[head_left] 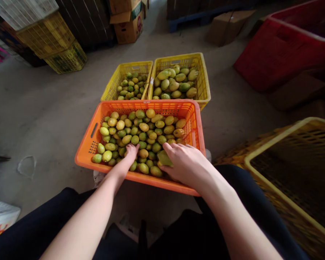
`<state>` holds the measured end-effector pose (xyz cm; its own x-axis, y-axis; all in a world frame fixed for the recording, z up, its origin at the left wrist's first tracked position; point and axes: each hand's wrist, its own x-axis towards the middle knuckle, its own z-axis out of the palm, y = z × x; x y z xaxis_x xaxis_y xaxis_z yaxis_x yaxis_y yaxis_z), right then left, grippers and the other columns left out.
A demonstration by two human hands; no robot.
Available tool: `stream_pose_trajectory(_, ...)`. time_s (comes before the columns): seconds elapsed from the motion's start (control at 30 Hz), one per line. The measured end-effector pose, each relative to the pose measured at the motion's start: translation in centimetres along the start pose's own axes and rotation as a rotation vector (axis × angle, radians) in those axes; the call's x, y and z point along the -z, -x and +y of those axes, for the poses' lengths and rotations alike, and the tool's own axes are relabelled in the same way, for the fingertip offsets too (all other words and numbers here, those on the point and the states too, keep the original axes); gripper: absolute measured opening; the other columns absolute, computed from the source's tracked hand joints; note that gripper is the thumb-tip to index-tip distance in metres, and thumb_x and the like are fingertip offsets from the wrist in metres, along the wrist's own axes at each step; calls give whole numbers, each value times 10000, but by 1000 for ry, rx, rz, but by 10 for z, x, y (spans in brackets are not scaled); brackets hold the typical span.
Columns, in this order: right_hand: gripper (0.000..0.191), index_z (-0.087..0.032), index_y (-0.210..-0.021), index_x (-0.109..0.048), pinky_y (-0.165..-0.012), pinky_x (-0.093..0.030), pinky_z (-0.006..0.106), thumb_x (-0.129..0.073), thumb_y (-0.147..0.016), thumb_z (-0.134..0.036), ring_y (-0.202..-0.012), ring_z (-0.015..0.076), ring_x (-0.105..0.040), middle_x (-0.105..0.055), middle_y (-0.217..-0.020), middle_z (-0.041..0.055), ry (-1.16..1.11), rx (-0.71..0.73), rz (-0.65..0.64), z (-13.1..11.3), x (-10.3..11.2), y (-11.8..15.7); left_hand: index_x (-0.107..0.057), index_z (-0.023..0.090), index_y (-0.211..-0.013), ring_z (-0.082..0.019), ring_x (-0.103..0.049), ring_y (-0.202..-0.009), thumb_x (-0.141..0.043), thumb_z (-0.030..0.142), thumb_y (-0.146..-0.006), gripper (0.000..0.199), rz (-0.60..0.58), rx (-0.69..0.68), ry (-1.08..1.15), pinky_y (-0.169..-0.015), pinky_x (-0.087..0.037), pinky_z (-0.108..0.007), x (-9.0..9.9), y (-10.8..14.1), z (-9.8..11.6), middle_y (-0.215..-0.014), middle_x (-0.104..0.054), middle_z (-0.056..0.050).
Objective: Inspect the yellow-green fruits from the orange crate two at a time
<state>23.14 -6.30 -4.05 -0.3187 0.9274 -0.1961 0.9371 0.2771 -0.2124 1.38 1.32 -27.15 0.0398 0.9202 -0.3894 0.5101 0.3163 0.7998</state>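
Note:
An orange crate [86, 148] in front of me holds many green and yellow lemons [144, 126]. My right hand [185, 160] is over its near right part, thumb and fingers around a larger green lemon [164, 158]. The palm side is hidden from me. Left of it, my left hand [131, 151] reaches down among the fruit near the middle. Its fingers are bent and partly hidden, close to a green lemon [134, 140]; whatever they grip does not show.
Two yellow crates of lemons, a left one [110, 85] and a right one [206, 81], stand behind the orange crate. To my right are a yellow crate [276, 141] and a red bin [271, 50]. Stacked crates [47, 34] and cardboard boxes [128, 30] stand farther back.

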Motion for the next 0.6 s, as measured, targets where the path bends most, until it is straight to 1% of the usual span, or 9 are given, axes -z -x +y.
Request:
stream_pose_trajectory(0.1, 353, -110, -1035, -591, -725, -466, 332, -624, -758, -326, -870, 280, -669, -689, -895, 131, -11, 4, -17, -1, 0, 0, -603, 157, -1043, -396, -222, -1299, -445, 252, -857, 262, -3, 7, -129, -1024, -176, -580, -1, -13, -1, -1190, -490, -198)
stream_pose_trajectory(0.2, 339, -119, -1015, -594, -714, -467, 327, -625, -757, -337, -855, 275, -672, -691, -876, 122, -9, 11, -5, 0, 0, 0, -609, 136, -1046, -414, -184, -1313, -544, 234, -795, 278, -46, 9, -177, -1045, -133, -561, 10, -19, 0, -1202, -499, -204)
stream_pose_trajectory(0.23, 337, -123, -1010, -593, -707, -467, 326, -625, -758, -344, -849, 274, -672, -691, -877, 119, -7, 11, 1, 1, 0, -1, -611, 139, -1050, -410, -208, -1306, -591, 231, -760, 305, -71, 8, -177, -1051, -143, -539, 16, -21, 1, -1186, -518, -193)
stream_pose_trajectory(0.3, 337, -130, -1005, -591, -696, -468, 325, -626, -758, -357, -842, 273, -673, -693, -887, 115, 0, 9, 10, 3, -1, -1, -612, 158, -1049, -382, -315, -1260, -672, 225, -682, 378, -133, 12, -152, -1051, -201, -480, 31, -24, 8, -1114, -572, -151)
stream_pose_trajectory(0.37, 346, -133, -1016, -587, -696, -469, 326, -624, -761, -365, -843, 274, -674, -695, -903, 113, 6, 8, 16, 4, -1, -1, -607, 179, -1036, -326, -441, -1167, -686, 234, -660, 388, -193, 17, -91, -1018, -289, -413, 44, -26, 17, -1040, -608, -101)
stream_pose_trajectory(0.43, 365, -133, -1035, -582, -698, -470, 326, -624, -764, -374, -854, 276, -674, -696, -915, 116, 9, 5, 14, 5, 0, -2, -586, 189, -1043, -267, -535, -1049, -605, 283, -739, 319, -233, 25, 4, -936, -385, -369, 51, -23, 31, -1019, -621, -74)
stream_pose_trajectory(0.5, 382, -136, -1053, -576, -695, -470, 322, -625, -763, -379, -862, 275, -674, -698, -919, 117, 7, -1, 8, 5, 2, -4, -555, 187, -1074, -223, -589, -940, -441, 337, -845, 297, -262, 37, 127, -831, -453, -338, 52, -15, 47, -1021, -630, -71)
stream_pose_trajectory(0.57, 389, -139, -1053, -575, -688, -470, 319, -630, -754, -382, -862, 277, -674, -699, -923, 118, 10, -6, 6, 5, 4, -6, -545, 164, -1064, -190, -615, -826, -279, 388, -904, 382, -285, 50, 266, -731, -484, -307, 51, -3, 67, -969, -645, -85)
stream_pose_trajectory(0.6, 383, -140, -1041, -579, -687, -470, 320, -632, -750, -384, -862, 278, -673, -699, -923, 118, 14, -6, 12, 5, 6, -7, -553, 148, -1027, -174, -614, -762, -231, 422, -914, 437, -295, 66, 359, -679, -486, -287, 51, 5, 78, -915, -651, -95)
